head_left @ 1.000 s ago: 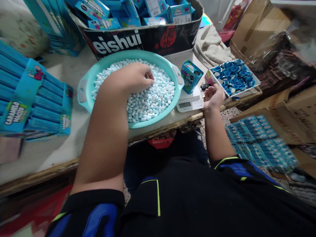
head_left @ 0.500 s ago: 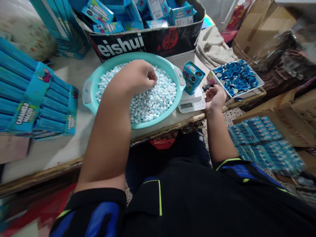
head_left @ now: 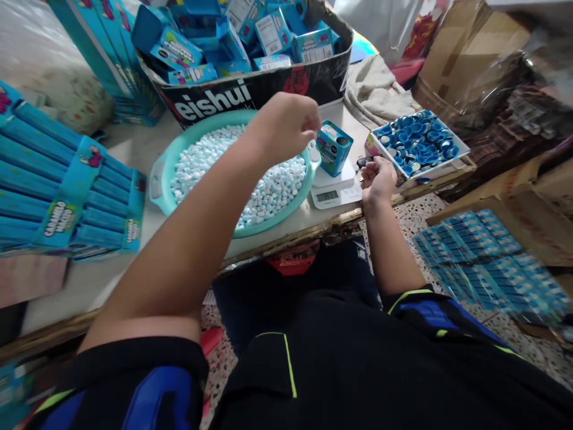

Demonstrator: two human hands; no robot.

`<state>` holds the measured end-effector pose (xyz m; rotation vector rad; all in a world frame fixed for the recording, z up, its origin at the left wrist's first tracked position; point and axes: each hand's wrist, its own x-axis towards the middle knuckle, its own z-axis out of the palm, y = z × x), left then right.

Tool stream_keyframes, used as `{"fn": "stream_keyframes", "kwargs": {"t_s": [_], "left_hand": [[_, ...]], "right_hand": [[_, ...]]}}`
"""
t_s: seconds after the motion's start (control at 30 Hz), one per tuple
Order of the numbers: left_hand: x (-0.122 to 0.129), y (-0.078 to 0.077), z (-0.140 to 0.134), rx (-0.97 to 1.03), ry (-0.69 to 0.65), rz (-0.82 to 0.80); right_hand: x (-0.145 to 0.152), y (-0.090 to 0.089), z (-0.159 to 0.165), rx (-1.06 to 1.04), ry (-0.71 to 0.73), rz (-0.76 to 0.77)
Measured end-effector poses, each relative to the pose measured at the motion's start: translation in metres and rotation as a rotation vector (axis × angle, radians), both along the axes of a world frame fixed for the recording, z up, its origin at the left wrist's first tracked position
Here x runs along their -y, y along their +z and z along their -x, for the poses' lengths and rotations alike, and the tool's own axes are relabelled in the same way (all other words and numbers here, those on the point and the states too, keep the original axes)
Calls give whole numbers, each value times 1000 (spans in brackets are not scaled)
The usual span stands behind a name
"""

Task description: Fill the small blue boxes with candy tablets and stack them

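Observation:
My left hand (head_left: pixel 290 122) is raised over the right rim of a turquoise oval tub (head_left: pixel 157 179), with its fingers curled down and closed. What they hold, if anything, is hidden. White and pale blue candies (head_left: pixel 268 197) fill the tub. Just right of this hand, a blue candy box (head_left: pixel 333 148) with a round hole in its top stands on a white digital scale (head_left: pixel 338 197). My right hand (head_left: pixel 378 179) rests palm up at the table edge by the scale, fingers loosely bent and apart, holding nothing visible. A black key (head_left: pixel 364 161) lies by its fingertips.
A white tray (head_left: pixel 452 158) of blue caps stands right of my right hand. Behind the tub is a black carton (head_left: pixel 264 89) full of blue boxes. Stacked blue packs (head_left: pixel 67 197) stand at left. A grey cloth (head_left: pixel 376 89) and cardboard boxes (head_left: pixel 470 54) are at back right.
My left hand has lifted from among the candies and moved right, toward the box on the scale. My right hand stays beside the scale. The view has shifted slightly.

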<state>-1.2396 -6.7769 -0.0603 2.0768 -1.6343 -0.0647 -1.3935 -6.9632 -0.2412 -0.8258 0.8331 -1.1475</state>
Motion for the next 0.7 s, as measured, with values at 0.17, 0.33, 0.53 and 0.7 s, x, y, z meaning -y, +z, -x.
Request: {"fn": "stream_keyframes", "kwargs": {"t_s": [0.17,0.33,0.53,0.7], "left_hand": [[44,-7,28,60,-48,-1],[41,-14,25,-15,-26,24],[16,1,0,100,223,-99],[12,-1,-9,14,213,-330]], "right_hand": [[-7,9,0,26,-2,-49],[-6,10,2,107,-17,-105],[3,2,4,32,-48,-66],[5,3,6,17,-52,-68]]}}
